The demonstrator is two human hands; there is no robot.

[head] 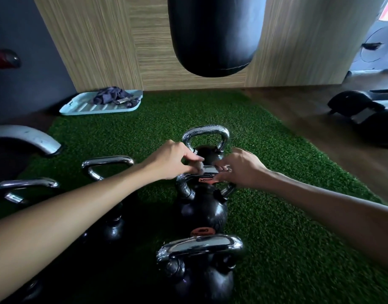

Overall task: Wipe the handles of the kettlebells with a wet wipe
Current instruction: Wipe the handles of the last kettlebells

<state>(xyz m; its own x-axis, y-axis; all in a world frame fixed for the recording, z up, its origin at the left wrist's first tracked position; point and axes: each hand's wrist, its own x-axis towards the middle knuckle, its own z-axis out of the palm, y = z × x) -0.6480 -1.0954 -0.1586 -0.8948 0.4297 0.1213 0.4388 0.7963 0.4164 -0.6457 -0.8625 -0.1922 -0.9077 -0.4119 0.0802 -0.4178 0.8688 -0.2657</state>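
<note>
The kettlebells [203,207] stand in rows on the green turf [287,227], and in the head view both hands meet just above the handle [184,189] of the middle one. The left hand [173,159] and the right hand [241,167] each pinch one end of a small pale piece [207,170], probably the wet wipe or its packet; I cannot tell which. Pulled too hard, it may tear, or drop on the turf and collect dirt. The handles are shiny chrome and the bodies are round and black.
</note>
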